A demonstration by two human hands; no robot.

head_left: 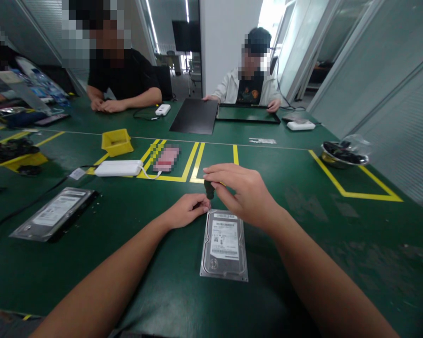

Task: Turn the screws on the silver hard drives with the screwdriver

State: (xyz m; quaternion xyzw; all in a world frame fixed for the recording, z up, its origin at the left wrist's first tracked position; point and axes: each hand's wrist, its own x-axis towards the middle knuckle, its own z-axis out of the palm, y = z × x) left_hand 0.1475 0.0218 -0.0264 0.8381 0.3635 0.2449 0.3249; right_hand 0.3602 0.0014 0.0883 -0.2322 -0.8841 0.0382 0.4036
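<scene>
A hard drive (224,244) with a white label lies flat on the green table in front of me. Above its far left corner, my right hand (248,190) grips the dark handle of a screwdriver (209,188), which stands upright. The screwdriver's lower end is hidden by fingers. My left hand (188,210) is at that same corner, thumb and fingers drawn together in a pinch; what they hold, if anything, is too small to make out. Off to the left lies a second hard drive (54,213), with small bits scattered beside it.
Beyond my hands are a white power strip (118,168), a pink phone (167,159) and a yellow bin (117,142). A metal bowl of dark parts (344,154) stands at right. Across the table, one person holds a black frame (248,112) beside a dark panel (194,116); others sit left.
</scene>
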